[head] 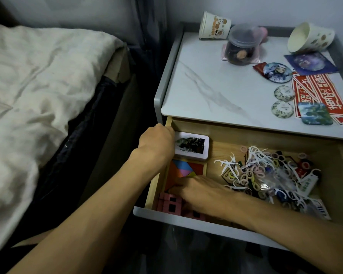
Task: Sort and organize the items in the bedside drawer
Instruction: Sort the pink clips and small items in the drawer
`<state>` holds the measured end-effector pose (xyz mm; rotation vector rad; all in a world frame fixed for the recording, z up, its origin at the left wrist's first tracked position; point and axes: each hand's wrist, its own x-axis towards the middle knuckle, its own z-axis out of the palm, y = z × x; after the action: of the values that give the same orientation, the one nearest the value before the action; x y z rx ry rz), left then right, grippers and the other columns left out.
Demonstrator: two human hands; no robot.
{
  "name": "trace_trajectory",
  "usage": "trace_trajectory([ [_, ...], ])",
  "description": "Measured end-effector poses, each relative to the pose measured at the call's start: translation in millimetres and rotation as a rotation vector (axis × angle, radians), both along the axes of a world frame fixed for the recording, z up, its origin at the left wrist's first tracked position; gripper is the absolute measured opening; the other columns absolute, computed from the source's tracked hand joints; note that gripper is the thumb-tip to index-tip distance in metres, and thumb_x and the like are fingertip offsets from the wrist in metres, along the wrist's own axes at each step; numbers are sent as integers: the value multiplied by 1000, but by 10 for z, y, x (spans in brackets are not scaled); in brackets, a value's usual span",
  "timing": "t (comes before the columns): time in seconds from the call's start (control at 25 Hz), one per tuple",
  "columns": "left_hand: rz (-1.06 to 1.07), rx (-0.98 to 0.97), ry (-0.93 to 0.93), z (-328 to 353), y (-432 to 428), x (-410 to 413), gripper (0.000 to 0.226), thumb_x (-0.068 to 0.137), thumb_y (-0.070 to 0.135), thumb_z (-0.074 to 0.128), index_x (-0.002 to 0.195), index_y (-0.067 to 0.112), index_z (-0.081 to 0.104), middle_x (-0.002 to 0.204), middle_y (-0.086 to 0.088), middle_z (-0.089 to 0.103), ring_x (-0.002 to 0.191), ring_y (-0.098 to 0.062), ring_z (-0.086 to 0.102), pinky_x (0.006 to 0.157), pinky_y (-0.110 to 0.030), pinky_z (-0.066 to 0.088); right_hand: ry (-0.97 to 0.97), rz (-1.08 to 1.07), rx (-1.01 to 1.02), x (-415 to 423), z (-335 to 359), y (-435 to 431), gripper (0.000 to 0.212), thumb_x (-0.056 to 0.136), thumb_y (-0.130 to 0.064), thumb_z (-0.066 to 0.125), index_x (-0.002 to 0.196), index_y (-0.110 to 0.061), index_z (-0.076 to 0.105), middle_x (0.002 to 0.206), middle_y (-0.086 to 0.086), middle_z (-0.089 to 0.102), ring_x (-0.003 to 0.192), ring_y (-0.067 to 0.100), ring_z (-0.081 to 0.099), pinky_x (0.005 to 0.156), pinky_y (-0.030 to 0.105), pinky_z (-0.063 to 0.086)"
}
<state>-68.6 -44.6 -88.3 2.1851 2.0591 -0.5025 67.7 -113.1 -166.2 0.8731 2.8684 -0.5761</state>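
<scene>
The wooden bedside drawer [246,135] stands pulled out. In its back left corner my left hand [156,143] grips the left end of a white tin [194,147] with a dark picture on its lid. In front of the tin lies a coloured tangram puzzle [184,168] in a wooden frame. My right hand [202,191] rests flat on the puzzle's front edge, fingers stretched to the left. Pink blocks with black squares [171,204] sit at the drawer's front left. A jumble of floss picks and small hair ties [265,175] fills the right half.
The marble-look nightstand top [216,86] carries two paper cups [214,25], a plastic jar [243,45], round badges [277,73] and red paper slips [323,91]. A bed with a cream quilt [38,95] stands to the left across a dark gap.
</scene>
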Motion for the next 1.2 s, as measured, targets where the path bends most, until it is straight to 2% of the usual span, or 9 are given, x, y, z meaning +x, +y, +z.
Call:
trace_trajectory([
  [0.12, -21, 4, -11, -21, -5, 4, 27, 96, 4, 46, 123, 2, 52, 118, -16, 56, 105, -31, 60, 69, -32, 44, 91, -19, 10, -52, 34, -16, 41, 86, -1, 60, 126, -13, 61, 116, 7, 59, 97, 27, 62, 77, 32, 52],
  [0.24, -42, 8, -21, -29, 0, -5, 26, 95, 3, 47, 121, 2, 53, 118, -16, 57, 104, -32, 60, 68, -33, 45, 105, -63, -96, -102, 46, 34, 29, 82, 0, 67, 110, -9, 68, 102, 6, 61, 88, 22, 60, 68, 17, 31],
  [0.32, -52, 40, -18, -37, 1, -19, 26, 96, 4, 48, 121, 2, 54, 117, -15, 58, 103, -31, 61, 68, -33, 45, 153, -67, -129, -104, 33, 44, 26, 84, -1, 65, 108, -8, 66, 101, 6, 58, 87, 21, 55, 68, 18, 28],
  [0.56, -32, 44, -43, -7, -18, -5, 27, 96, 6, 49, 122, 3, 53, 115, -15, 58, 102, -31, 62, 68, -33, 46, 170, -182, -264, -75, -49, 34, 28, 87, -14, 68, 115, -14, 64, 109, 4, 58, 98, 18, 55, 84, 25, 43],
  [0.68, -53, 38, -29, -26, -26, -4, 27, 94, 5, 49, 120, 4, 54, 114, -14, 59, 100, -30, 62, 65, -32, 45, 164, -199, -299, -78, -43, 10, 28, 85, -16, 71, 112, -14, 65, 108, 3, 58, 97, 19, 55, 84, 28, 45],
  [0.8, -50, 40, -14, -35, -26, 13, 27, 94, 7, 48, 120, 5, 54, 111, -13, 59, 97, -30, 62, 64, -33, 46, 110, -328, -332, 36, 30, 19, 48, 87, -18, 71, 132, -22, 55, 126, -2, 53, 111, 14, 54, 96, 29, 48],
  [0.96, -38, 144, 0, 86, -67, 67, 29, 98, 9, 39, 125, 2, 49, 120, -18, 56, 109, -37, 58, 76, -39, 46, 54, -503, -92, 706, 234, 185, 41, 89, -27, 68, 129, -26, 60, 122, -3, 59, 116, 14, 54, 100, 31, 45],
  [1.04, -37, 183, -9, 131, -123, 110, 29, 99, 11, 39, 125, 3, 48, 121, -19, 55, 110, -39, 57, 74, -39, 42, -36, -546, 9, 1033, 273, 236, 42, 88, -39, 68, 127, -26, 62, 120, -1, 59, 117, 17, 52, 101, 32, 42],
  [1.2, -101, 167, 29, 111, -193, 148, 27, 98, 11, 40, 121, 4, 51, 118, -17, 56, 105, -37, 58, 68, -36, 36, -59, -603, -37, 1069, 84, 285, 61, 80, -55, 69, 130, -23, 55, 128, 0, 49, 124, 19, 41, 104, 33, 36],
])
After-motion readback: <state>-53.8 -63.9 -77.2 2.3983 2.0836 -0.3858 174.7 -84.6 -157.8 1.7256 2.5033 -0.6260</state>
